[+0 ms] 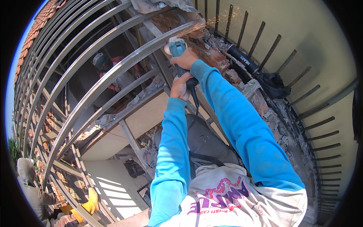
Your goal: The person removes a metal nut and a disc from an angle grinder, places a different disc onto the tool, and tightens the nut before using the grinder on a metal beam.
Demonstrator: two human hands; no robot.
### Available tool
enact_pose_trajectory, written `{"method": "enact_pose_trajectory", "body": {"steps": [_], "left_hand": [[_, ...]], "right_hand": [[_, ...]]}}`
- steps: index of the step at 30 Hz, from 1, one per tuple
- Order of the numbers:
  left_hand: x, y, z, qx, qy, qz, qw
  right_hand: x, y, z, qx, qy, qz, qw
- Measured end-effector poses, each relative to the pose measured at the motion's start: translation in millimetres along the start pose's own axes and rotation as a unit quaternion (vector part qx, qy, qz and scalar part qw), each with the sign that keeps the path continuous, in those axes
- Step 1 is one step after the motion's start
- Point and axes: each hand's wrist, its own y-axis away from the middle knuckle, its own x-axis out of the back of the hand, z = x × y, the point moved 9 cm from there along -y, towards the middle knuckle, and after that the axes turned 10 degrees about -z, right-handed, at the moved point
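Note:
Both my hands are closed around a teal angle grinder (pixel 177 48). My right hand (pixel 186 59) wraps the body close behind the head. Farther back, my left hand (pixel 179 88) grips the rear, where a black cord (pixel 194 99) hangs down. The grinder's disc end is against or very near a long grey metal beam (pixel 145 47), at its far end by the broken brick wall. Orange sparks (pixel 191 28) spray from there toward the upper right. My hands hide part of the grinder, and contact with the beam is hard to make out.
Several parallel metal beams (pixel 81 70) span the left side over open gaps. A person (pixel 106 64) is below, between them; another wears a yellow glove (pixel 91 202) at lower left. Rebar stubs (pixel 257 39) jut along the right wall. A black cylinder (pixel 242 58) lies on the rubble (pixel 261 104).

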Motion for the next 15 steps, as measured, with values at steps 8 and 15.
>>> {"method": "enact_pose_trajectory", "body": {"steps": [8, 15], "left_hand": [[-2.0, -0.6, 0.4, 0.007, -0.002, 0.001, 1.000], [19.6, 19.3, 21.0, -0.037, 0.016, 0.039, 0.998]], "right_hand": [[0.2, -6.3, 3.1, 0.007, 0.009, 0.011, 1.000], [-33.0, 2.2, -39.8, 0.042, -0.001, -0.059, 0.997]]}}
